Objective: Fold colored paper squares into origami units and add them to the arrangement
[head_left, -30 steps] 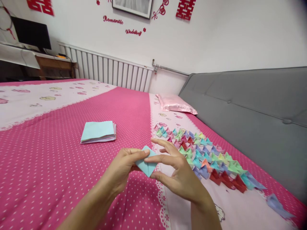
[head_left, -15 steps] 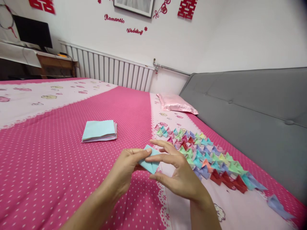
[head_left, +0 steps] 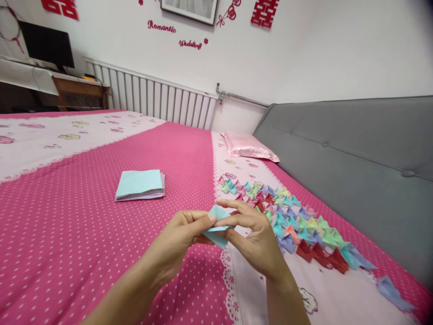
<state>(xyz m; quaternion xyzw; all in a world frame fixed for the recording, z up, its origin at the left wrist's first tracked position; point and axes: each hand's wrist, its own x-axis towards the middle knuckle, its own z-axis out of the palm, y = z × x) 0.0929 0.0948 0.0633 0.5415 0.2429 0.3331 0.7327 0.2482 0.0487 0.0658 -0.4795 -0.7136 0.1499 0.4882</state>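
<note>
Both of my hands hold one small folded piece of light blue paper point(head_left: 217, 225) above the pink bedsheet point(head_left: 84, 243). My left hand point(head_left: 181, 241) pinches its left side with thumb and fingers. My right hand point(head_left: 254, 239) grips its right side, fingers curled over the top. To the right of my hands, several folded paper pieces point(head_left: 294, 223) in many colours lie in rows on the sheet. A stack of square paper sheets point(head_left: 140, 185), light blue on top, lies further back on the left.
A pink satin pillow point(head_left: 249, 146) lies at the far end by the grey padded headboard point(head_left: 365, 158). A white radiator point(head_left: 152, 95) runs along the far wall. A wooden desk with a dark monitor point(head_left: 47, 45) stands at the far left. One lilac folded piece point(head_left: 392, 289) lies apart.
My right hand's fingers, spread before, have closed down over the blue paper. The paper has been pressed flatter and tipped between both hands.
</note>
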